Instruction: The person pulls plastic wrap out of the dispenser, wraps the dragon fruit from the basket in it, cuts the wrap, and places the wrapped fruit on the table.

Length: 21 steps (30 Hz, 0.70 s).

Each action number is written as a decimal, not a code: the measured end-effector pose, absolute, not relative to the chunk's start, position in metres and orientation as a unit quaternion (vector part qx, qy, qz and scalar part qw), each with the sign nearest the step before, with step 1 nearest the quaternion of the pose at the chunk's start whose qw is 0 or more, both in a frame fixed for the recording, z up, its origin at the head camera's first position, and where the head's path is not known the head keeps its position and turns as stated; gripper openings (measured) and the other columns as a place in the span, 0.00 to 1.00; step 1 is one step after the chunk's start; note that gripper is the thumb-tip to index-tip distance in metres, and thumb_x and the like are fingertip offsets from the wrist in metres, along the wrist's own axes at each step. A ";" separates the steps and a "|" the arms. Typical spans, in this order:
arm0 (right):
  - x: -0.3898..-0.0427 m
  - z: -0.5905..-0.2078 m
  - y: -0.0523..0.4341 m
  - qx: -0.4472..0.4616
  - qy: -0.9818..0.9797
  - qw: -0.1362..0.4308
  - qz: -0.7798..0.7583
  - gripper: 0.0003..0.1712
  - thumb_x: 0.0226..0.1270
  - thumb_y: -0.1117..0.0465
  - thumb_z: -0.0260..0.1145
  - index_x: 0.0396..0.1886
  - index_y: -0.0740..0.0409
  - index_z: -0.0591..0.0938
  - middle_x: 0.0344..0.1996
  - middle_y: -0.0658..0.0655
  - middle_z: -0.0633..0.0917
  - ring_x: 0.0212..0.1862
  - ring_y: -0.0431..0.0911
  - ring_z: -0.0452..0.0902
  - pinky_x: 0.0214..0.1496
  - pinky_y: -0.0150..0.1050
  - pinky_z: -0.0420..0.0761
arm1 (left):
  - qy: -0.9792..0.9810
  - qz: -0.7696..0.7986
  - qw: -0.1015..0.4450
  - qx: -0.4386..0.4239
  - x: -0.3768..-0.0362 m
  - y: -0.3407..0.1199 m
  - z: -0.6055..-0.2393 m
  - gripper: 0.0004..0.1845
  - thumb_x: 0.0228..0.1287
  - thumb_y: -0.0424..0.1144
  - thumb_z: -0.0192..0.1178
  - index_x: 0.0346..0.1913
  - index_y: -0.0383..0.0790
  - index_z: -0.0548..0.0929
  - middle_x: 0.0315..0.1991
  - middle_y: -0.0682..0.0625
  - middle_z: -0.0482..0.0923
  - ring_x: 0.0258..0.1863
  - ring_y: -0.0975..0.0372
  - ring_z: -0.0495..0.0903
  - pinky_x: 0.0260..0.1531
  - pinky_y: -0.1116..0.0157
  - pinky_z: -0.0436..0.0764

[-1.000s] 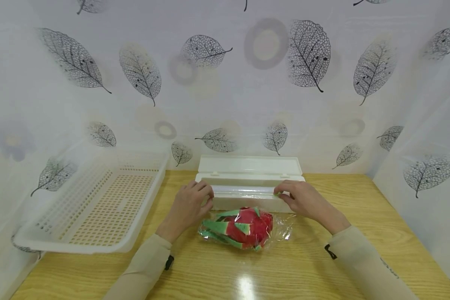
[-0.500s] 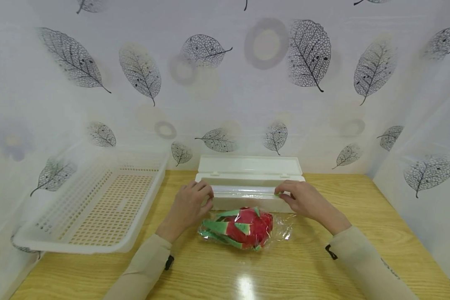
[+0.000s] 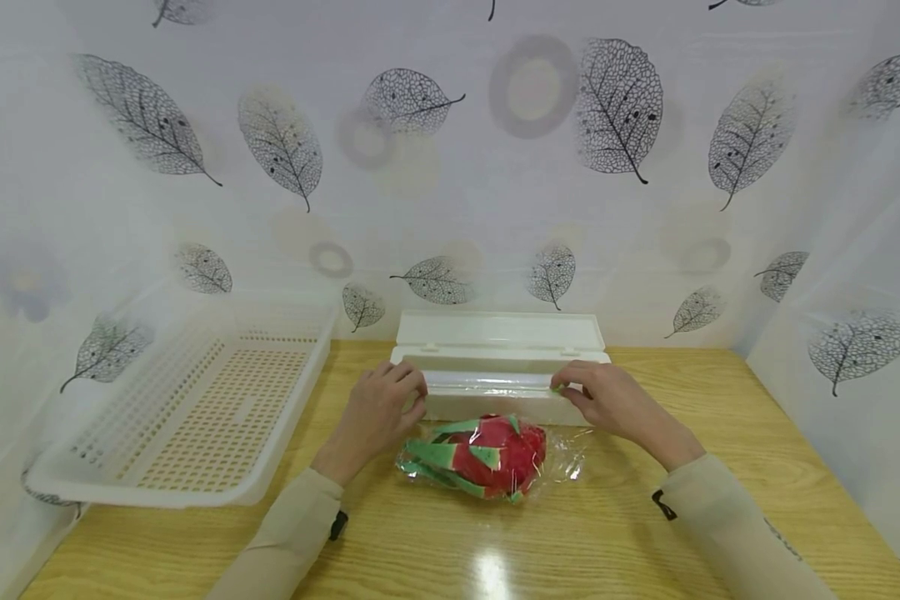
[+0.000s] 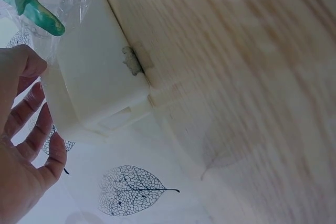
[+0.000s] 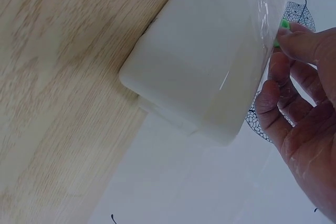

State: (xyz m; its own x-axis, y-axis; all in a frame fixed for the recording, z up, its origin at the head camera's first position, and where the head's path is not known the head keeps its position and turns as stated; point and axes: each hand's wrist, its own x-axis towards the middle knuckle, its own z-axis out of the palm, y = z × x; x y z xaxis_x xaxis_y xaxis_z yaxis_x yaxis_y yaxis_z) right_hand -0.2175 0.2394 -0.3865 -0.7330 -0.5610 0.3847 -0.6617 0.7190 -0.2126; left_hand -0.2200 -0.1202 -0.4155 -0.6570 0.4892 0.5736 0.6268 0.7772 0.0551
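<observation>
A white cling film dispenser (image 3: 487,407) stands with its lid up and a film roll (image 3: 487,380) inside. Clear film runs over its front edge to a red and green dragon fruit (image 3: 502,457) wrapped in film on the table. My left hand (image 3: 381,412) grips the dispenser's front edge at its left end, thumb in front; film lies close by the thumb (image 4: 31,64). At the right end, my right hand (image 3: 603,398) pinches a small green slider (image 5: 284,24) on the edge between thumb and forefinger. The other right fingers curl loosely, apart from the box.
A white perforated plastic basket (image 3: 270,467) stands at the left of the wooden table (image 3: 585,542). Leaf-patterned sheeting (image 3: 472,192) hangs behind and along both sides, close to the dispenser's raised lid (image 3: 498,329).
My right hand has slid very slightly to the right along the dispenser's edge with the green slider. My left hand, the dispenser and the dragon fruit have stayed in place.
</observation>
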 end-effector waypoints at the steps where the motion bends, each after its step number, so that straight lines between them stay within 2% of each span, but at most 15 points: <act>1: -0.218 -0.387 0.240 0.333 -0.915 0.147 0.170 0.09 0.64 0.71 0.71 0.41 0.55 0.88 0.39 0.53 0.91 0.31 0.37 0.78 0.34 0.36 0.80 | -0.902 -0.126 0.275 -0.309 -0.220 -0.120 -0.416 0.07 0.60 0.36 0.70 0.33 0.48 0.81 0.36 0.56 0.81 0.37 0.58 0.82 0.34 0.62 0.82; 8: -0.218 -0.387 0.240 0.333 -0.915 0.148 0.175 0.09 0.64 0.71 0.71 0.41 0.56 0.88 0.39 0.53 0.91 0.31 0.38 0.78 0.34 0.36 0.81 | -0.897 -0.128 0.288 -0.311 -0.221 -0.120 -0.418 0.07 0.58 0.35 0.71 0.33 0.48 0.81 0.36 0.56 0.81 0.36 0.58 0.82 0.32 0.62 0.81; 21: -0.217 -0.387 0.241 0.328 -0.918 0.140 0.176 0.09 0.64 0.71 0.71 0.41 0.55 0.88 0.39 0.53 0.91 0.30 0.36 0.75 0.34 0.35 0.79 | -0.901 -0.121 0.276 -0.312 -0.220 -0.120 -0.415 0.07 0.60 0.36 0.71 0.34 0.48 0.81 0.37 0.55 0.81 0.38 0.57 0.83 0.35 0.60 0.83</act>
